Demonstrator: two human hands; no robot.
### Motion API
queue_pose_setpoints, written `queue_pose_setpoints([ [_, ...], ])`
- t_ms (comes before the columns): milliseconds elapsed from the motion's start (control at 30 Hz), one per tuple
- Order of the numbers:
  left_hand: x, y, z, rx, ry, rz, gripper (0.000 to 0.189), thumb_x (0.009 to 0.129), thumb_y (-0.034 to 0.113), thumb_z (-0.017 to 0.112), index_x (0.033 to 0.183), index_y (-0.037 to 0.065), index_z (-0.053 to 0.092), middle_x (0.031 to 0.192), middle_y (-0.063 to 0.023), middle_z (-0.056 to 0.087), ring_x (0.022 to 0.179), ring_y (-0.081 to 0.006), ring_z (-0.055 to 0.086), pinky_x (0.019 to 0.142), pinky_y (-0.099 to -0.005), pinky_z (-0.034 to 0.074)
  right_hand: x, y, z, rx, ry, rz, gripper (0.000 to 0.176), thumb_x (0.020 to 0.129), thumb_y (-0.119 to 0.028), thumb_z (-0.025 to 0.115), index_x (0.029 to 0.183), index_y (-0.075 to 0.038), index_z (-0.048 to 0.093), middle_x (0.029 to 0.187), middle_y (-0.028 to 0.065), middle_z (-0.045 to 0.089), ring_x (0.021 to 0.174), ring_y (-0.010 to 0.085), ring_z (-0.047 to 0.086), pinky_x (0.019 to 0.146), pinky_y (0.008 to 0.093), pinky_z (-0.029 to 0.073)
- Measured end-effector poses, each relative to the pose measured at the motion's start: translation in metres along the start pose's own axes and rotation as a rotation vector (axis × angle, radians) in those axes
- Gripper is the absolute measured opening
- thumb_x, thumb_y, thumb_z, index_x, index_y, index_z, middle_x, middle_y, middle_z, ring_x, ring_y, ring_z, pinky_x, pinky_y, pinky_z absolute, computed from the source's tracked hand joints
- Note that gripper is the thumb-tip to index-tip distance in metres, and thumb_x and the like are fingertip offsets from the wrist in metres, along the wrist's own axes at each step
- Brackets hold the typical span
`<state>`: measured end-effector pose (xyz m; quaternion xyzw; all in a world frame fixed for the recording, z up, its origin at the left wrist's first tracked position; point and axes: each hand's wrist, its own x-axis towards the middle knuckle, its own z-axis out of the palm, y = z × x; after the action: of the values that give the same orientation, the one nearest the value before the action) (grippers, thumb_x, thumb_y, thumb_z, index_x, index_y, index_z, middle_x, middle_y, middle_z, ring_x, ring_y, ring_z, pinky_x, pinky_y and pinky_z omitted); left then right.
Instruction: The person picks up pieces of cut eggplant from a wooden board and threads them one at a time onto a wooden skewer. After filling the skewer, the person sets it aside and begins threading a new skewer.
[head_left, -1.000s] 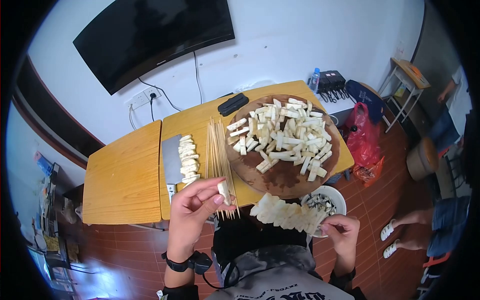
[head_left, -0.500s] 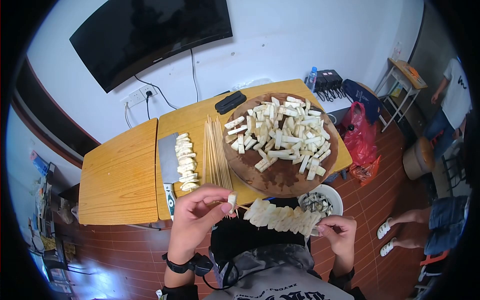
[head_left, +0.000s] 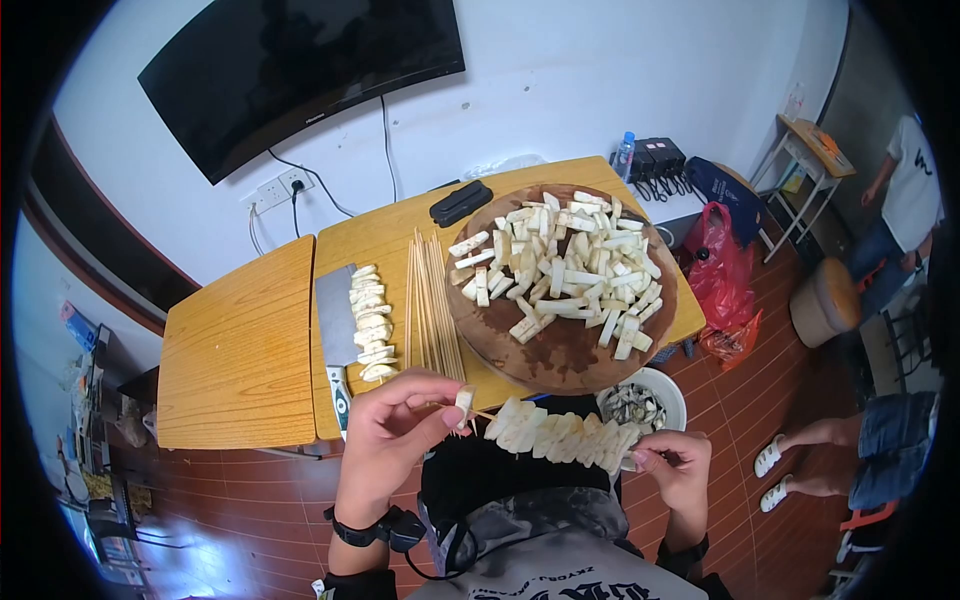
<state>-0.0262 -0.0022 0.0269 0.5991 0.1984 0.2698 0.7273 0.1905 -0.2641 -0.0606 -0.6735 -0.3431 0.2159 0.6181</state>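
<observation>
My left hand is closed in a pinch on a pale piece of cut vegetable, possibly peeled eggplant, at the bare end of a bamboo skewer. Along that skewer, several pale slices are packed side by side. My right hand pinches the row's other end; its fingertips partly cover the last slice. Above the hands, a round wooden board carries a heap of cut vegetable strips. Left of it lie loose bamboo skewers and a filled skewer resting on a cleaver.
A yellow wooden table bears the board, cleaver and a black case. Below the board stands a white bucket with dark and pale scraps. Red plastic bags sit on the right. Other people's legs and a stool are farther right.
Both hands and the skewer stay almost in place. At the right, the stool has shifted slightly to the left.
</observation>
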Motion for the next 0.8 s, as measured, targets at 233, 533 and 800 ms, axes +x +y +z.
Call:
queue_pose_setpoints([
  [233, -0.0007, -0.0009, -0.0008, 0.015, 0.002, 0.019, 0.025, 0.091, -0.014, 0.065, 0.115, -0.006, 0.069, 0.105, -0.0104, 0.068, 0.093, -0.0156, 0.066, 0.082, -0.0299, 0.056, 0.0008, -0.0014, 0.0007, -0.032, 0.0, -0.008, 0.004, 0.083, 0.008, 0.073, 0.084, 0.004, 0.075, 0.072, 0.0083, 0.072, 0.06, 0.0104, 0.063, 0.055, 0.0232, 0.045],
  [533, -0.0006, -0.0029, -0.001, 0.034, -0.038, 0.028, 0.024, 0.089, -0.015, 0.067, 0.111, -0.006, 0.069, 0.107, -0.011, 0.067, 0.093, -0.0164, 0.066, 0.082, -0.0302, 0.057, 0.0021, -0.0023, -0.0006, -0.06, -0.015, -0.03, 0.003, 0.082, 0.006, 0.073, 0.083, 0.004, 0.074, 0.072, 0.0084, 0.072, 0.06, 0.0112, 0.063, 0.055, 0.0239, 0.046],
  [800, -0.0031, -0.0038, -0.0006, 0.037, -0.074, -0.025, 0.025, 0.087, -0.018, 0.067, 0.108, -0.005, 0.071, 0.105, -0.0108, 0.067, 0.091, -0.0164, 0.067, 0.081, -0.0297, 0.058, 0.0015, -0.0025, -0.0042, -0.064, -0.023, -0.027, 0.003, 0.081, 0.007, 0.073, 0.082, 0.004, 0.074, 0.072, 0.0087, 0.071, 0.06, 0.0115, 0.064, 0.056, 0.0241, 0.046],
])
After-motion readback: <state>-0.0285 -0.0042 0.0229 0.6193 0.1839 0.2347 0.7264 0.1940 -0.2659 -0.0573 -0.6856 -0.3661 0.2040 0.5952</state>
